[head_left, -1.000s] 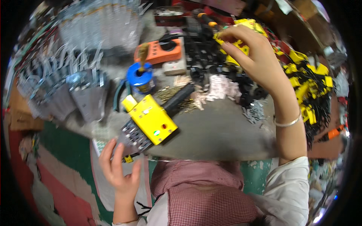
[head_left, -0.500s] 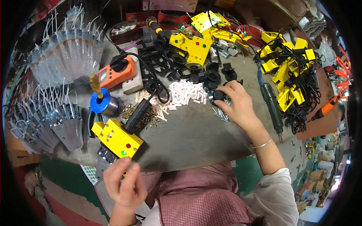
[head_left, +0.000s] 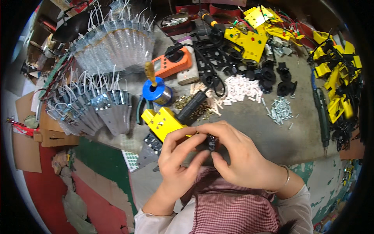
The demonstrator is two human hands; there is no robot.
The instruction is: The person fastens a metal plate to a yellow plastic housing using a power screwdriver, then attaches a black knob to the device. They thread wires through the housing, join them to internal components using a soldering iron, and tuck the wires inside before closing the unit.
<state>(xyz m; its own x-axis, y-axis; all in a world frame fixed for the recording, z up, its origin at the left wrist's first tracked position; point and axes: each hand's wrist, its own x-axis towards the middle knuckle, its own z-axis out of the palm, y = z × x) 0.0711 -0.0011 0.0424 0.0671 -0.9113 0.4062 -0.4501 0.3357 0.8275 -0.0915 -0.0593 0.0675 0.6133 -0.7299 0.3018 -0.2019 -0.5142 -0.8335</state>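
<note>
where hands (head_left: 210, 156) meet — black part (head_left: 211, 142)

I count one yellow plate (head_left: 163, 122) by my two hands, my left hand (head_left: 180, 158) and right hand (head_left: 237, 156). One blue solder spool (head_left: 156, 90), one orange meter (head_left: 171, 65), one white block (head_left: 187, 74). Two heaps of small parts: white pieces (head_left: 241, 89) and silver screws (head_left: 281, 110). The clear bags (head_left: 113, 46) are too many to count.
</note>
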